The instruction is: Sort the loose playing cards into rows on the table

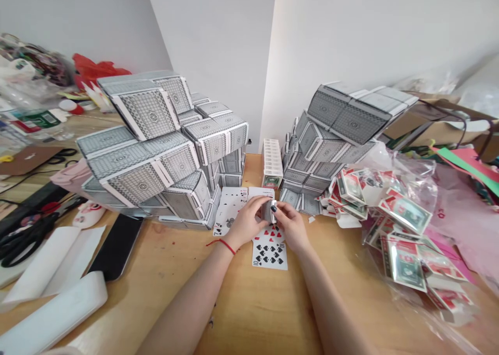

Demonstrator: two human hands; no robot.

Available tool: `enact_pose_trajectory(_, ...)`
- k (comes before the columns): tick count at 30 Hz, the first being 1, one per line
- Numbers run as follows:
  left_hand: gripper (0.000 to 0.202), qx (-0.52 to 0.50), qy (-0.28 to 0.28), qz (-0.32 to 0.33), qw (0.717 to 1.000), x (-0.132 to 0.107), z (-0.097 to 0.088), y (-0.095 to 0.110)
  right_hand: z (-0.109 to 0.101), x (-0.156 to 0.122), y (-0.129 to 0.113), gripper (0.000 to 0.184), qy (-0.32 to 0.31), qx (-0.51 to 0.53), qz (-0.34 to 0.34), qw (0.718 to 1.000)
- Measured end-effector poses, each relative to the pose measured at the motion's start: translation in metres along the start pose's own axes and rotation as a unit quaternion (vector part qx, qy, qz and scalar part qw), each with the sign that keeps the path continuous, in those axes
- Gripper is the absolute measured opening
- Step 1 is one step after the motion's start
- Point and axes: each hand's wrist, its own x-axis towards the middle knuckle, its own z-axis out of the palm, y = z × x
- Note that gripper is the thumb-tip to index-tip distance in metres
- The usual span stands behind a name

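Note:
Between both hands, over the middle of the table, is a small folded playing card piece [267,211] with a grey patterned back and white edges. My left hand [248,221] wears a red string at the wrist and closes its fingers on the piece's left side. On the right side, my right hand [289,224] pinches it, a dark-nailed thumb pressed to the white edge. Beneath them lie face-up playing cards [270,254], the ten of spades nearest me and red heart cards partly covered. More face-up cards [228,209] lie at the back left.
Tall stacks of blocks folded from cards stand at left [148,173] and right [343,116]. Between them is a row of card packs [272,162]. Card boxes [405,261] pile up on plastic at right. A black phone [117,246] and scissors [29,238] lie left.

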Motion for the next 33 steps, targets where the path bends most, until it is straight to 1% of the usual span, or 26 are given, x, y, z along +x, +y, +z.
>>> enact_pose_trajectory(3,0.058,0.013,0.02,0.007,1.0,0.0004,0.0005,-0.0011,-0.002,0.0023,0.0036,0.027,0.017,-0.063,-0.022,0.998)
enact_pose_trajectory(6,0.057,0.031,0.032,0.007,0.999,0.0005,0.0002,-0.0025,-0.0027,0.0021,0.0027,0.028,0.003,-0.099,-0.041,0.994)
enact_pose_trajectory(9,0.058,0.044,0.033,0.003,0.998,0.0001,-0.0002,-0.0036,-0.0027,0.0008,-0.0002,0.03,-0.014,-0.126,-0.05,0.991)
enact_pose_trajectory(14,0.058,0.058,0.033,0.009,0.998,-0.0007,0.0004,-0.0043,-0.0037,0.0006,-0.0021,0.033,-0.013,-0.186,-0.084,0.979)
enact_pose_trajectory(19,0.058,0.066,0.035,0.018,0.997,-0.0011,0.0014,-0.0055,-0.0027,0.0001,-0.0022,0.025,0.002,-0.212,-0.09,0.973)
enact_pose_trajectory(28,0.057,0.076,0.03,0.019,0.996,-0.0013,0.0019,-0.0055,-0.0003,-0.0009,0.0012,0.026,0.041,-0.214,-0.088,0.972)
enact_pose_trajectory(33,0.056,0.093,0.031,0.031,0.995,-0.0013,0.0021,-0.0028,-0.0011,-0.0007,0.0048,0.025,0.074,-0.236,-0.114,0.962)
